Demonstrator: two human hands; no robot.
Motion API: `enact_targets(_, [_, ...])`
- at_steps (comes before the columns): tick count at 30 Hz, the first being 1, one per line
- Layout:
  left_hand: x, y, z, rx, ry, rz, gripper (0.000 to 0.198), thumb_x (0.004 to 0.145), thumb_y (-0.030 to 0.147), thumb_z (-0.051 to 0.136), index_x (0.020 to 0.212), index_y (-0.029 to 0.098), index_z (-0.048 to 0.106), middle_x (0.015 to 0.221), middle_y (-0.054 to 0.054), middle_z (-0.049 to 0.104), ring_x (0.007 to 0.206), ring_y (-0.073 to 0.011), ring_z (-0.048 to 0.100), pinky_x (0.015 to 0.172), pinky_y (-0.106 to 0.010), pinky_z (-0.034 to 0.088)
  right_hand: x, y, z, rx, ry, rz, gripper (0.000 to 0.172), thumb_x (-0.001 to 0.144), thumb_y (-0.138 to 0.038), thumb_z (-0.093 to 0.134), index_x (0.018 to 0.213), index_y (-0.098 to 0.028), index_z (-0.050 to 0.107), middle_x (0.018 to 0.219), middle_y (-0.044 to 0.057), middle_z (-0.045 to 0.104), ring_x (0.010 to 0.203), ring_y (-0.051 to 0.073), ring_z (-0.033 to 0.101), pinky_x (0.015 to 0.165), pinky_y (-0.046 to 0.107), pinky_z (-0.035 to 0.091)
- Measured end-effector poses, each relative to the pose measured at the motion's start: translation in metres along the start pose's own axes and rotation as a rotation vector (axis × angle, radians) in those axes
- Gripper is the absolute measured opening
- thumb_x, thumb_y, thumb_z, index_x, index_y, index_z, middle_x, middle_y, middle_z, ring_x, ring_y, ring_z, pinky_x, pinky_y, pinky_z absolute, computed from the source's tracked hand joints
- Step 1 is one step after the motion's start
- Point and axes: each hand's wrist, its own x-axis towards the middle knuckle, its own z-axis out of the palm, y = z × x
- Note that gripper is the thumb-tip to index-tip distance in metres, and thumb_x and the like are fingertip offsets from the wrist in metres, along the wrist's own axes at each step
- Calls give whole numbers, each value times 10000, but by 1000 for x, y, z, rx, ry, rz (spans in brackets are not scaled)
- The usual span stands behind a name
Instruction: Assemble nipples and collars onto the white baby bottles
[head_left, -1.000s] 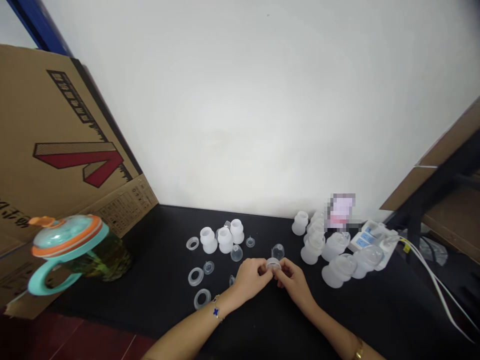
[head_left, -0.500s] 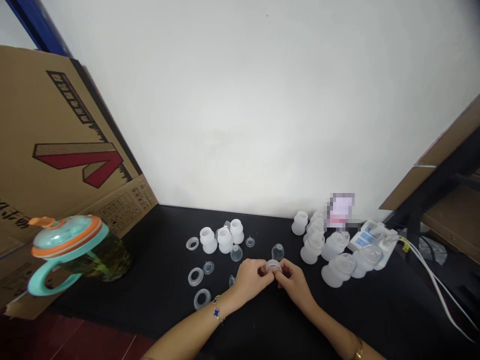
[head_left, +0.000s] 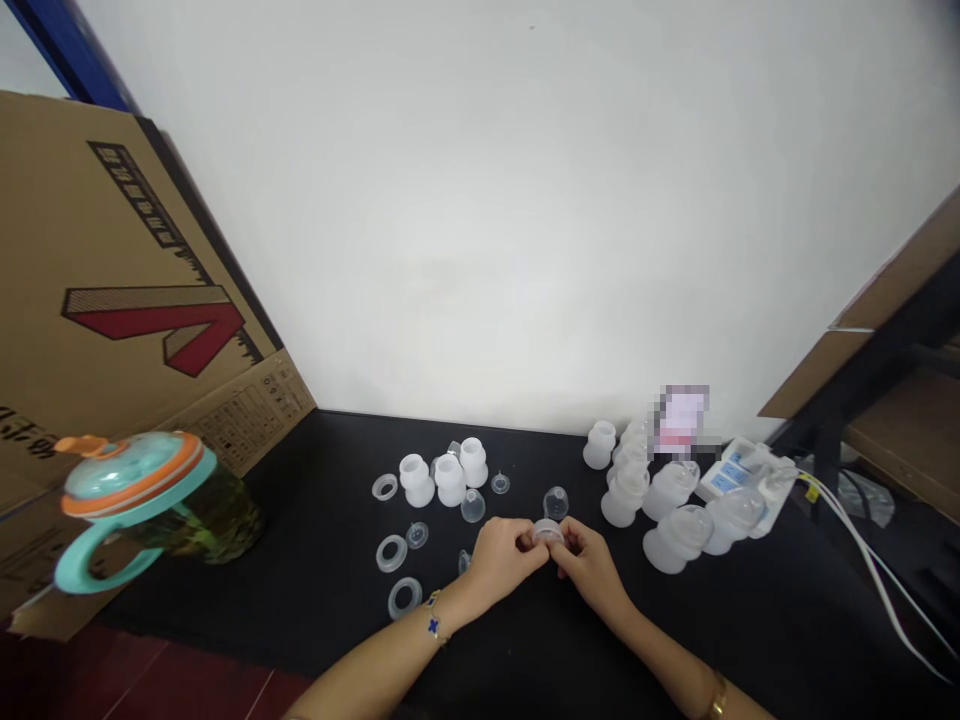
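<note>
1. Fingers of both hands are clenched on a clear round collar, gripping it from opposite sides. The left hand and right hand almost meet at it, over a black table.

2. Just beyond the collar, near the right hand's fingers, a clear dome-shaped cap sits on the table. A small clear piece lies right beside the left hand, partly hidden by it.

3. Farther left are three frosted white funnel-shaped silicone parts, standing close together, with clear cups and small caps such as around them. Three translucent rings lie flat near the table's left side.

4. To the right stands a larger cluster of frosted funnel-shaped parts, some topped with clear domes. Behind them are white packets with blue printing and a pixelated, unreadable item. A white cable runs off the table's right side.

5. At far left, a teal and orange lidded drinking cup with a handle stands before a leaning cardboard carton with a red printed mark.

6. A bracelet with a blue charm circles the left wrist, and a gold bangle circles the right. A white wall rises behind the table.
</note>
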Motion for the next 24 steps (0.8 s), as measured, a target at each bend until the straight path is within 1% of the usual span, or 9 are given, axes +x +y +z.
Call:
enact_targets(4, [0, 0, 1, 4, 1, 7, 277, 775, 292, 581, 538, 168, 508, 508, 62, 416, 514, -81, 360, 519, -243, 205, 0, -1, 0, -9, -6, -1, 269, 806, -351, 642, 636, -220, 480, 509, -73, 459, 452, 113, 466, 464, 225, 350])
enact_targets(8, [1, 0, 0, 50, 5, 5, 287, 776, 298, 582, 531, 171, 500, 502, 60, 421, 509, -82, 360, 517, -241, 209, -1, -2, 1, 10, -26, -5, 275, 827, -410, 636, 673, -214, 519, 538, -70, 450, 467, 118, 468, 461, 227, 372])
enact_targets(13, [1, 1, -3, 138, 10, 24, 275, 786, 314, 578, 552, 178, 526, 523, 42, 511, 518, -94, 422, 535, -244, 234, -2, -4, 2, 0, -57, -29, 276, 867, -457, 615, 758, -204, 605, 566, -66, 442, 497, 124, 479, 475, 225, 387])
enact_targets(15, [1, 1, -4, 168, 7, 28, 254, 787, 312, 576, 570, 182, 547, 545, 33, 558, 530, -102, 460, 547, -245, 248, -3, -5, 2, -25, -61, -45, 271, 888, -457, 595, 809, -202, 640, 587, -57, 463, 510, 128, 493, 489, 229, 398])
enact_targets(20, [1, 1, -6, 236, 16, 37, 220, 795, 304, 570, 607, 193, 591, 590, 14, 633, 557, -125, 529, 557, -259, 252, -4, -5, 1, -76, -53, -74, 283, 920, -450, 560, 999, -207, 681, 687, -13, 591, 573, 151, 554, 539, 244, 444])
enact_targets(24, [2, 1, -7, 276, 34, 43, 194, 801, 300, 579, 639, 200, 614, 629, 6, 666, 591, -144, 577, 560, -266, 254, -4, -3, 0, -110, -33, -80, 296, 909, -452, 578, 1034, -210, 695, 693, -11, 592, 585, 158, 561, 542, 246, 454])
